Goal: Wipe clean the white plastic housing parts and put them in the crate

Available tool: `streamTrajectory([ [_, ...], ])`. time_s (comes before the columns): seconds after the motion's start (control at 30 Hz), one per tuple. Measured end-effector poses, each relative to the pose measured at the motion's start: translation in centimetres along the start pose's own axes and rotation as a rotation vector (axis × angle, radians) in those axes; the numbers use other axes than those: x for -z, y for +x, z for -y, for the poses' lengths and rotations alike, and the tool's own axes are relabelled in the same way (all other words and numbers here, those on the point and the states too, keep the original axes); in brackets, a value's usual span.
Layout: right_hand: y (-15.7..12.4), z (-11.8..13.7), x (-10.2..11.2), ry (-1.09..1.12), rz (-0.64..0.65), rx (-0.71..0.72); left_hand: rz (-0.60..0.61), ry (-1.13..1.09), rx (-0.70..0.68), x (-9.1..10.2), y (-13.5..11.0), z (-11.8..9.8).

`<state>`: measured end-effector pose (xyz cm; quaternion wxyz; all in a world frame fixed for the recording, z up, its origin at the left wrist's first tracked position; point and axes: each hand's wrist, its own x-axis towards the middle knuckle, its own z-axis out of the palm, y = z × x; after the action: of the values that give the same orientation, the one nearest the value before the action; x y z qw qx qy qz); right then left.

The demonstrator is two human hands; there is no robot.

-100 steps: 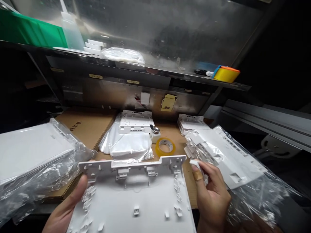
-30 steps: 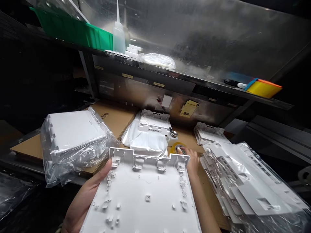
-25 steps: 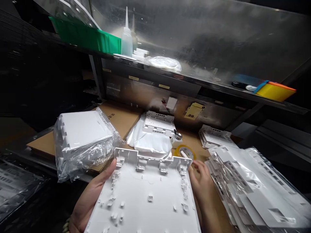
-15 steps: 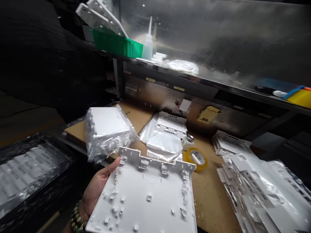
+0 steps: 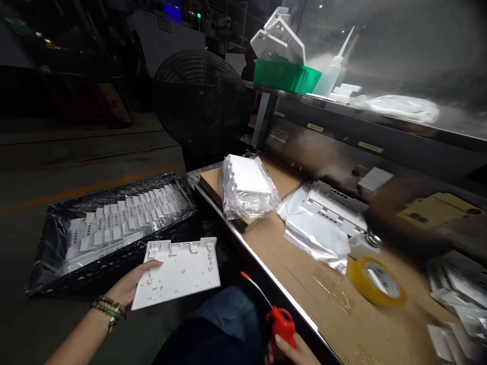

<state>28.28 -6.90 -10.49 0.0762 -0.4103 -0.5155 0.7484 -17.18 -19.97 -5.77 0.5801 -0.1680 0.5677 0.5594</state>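
- A flat white plastic panel (image 5: 178, 271), studded with small moulded clips and notched along its far edge, is grasped by the left hand (image 5: 131, 285) at its left edge. The thumb is laid on the upper face and the fingers are hidden beneath.
- The panel is held level and low, off the left side of the cardboard-covered bench (image 5: 304, 284), above the floor and just in front of a black plastic crate (image 5: 53, 238).
- The crate is lined with clear film and filled with rows of similar white parts.
- A beaded bracelet (image 5: 108, 308) is worn on the left wrist.
- A small red plastic bottle (image 5: 280, 324) with a long thin spout is held by the right hand (image 5: 294, 353) at the bottom edge of the view. The hand is cut off by the frame, so the grip is only partly seen, but the fingers appear to be closed round the bottle's base.
- The spout is pointed up and to the left, just beside the bench's front edge.
- On the bench, a yellow roll of tape (image 5: 375, 281) is laid flat, well apart from both hands.
- Further back, a clear-bagged stack of white panels (image 5: 247, 185) is set on sheets of cardboard, and a white slotted part (image 5: 335, 203) is laid on silvery bags.
- A green plastic bin (image 5: 285, 76) is seen on the shelf above, and a black caged fan (image 5: 201, 101) is stood beyond the bench's end.
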Motion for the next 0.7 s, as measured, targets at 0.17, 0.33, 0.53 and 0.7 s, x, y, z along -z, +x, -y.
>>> streamTrajectory([
  [0.17, 0.1, 2.4, -4.2, -0.497, -0.033, 0.029, -0.219, 0.040, -0.239, -1.2, 6.9, 4.4],
  [0.33, -1.2, 4.8, -5.3, -0.803, -0.210, -0.043, -0.240, 0.340, -0.399, -2.8, 10.4, 7.1],
  [0.53, -2.2, 4.9, -3.4, -0.743, -0.278, -0.090, 0.038, 0.816, -0.801, -2.1, 10.0, 4.3],
  [0.7, -2.1, 5.3, -3.4, -0.732, -0.251, -0.094, 0.083, 0.984, -0.964, -2.7, 10.2, 3.3],
])
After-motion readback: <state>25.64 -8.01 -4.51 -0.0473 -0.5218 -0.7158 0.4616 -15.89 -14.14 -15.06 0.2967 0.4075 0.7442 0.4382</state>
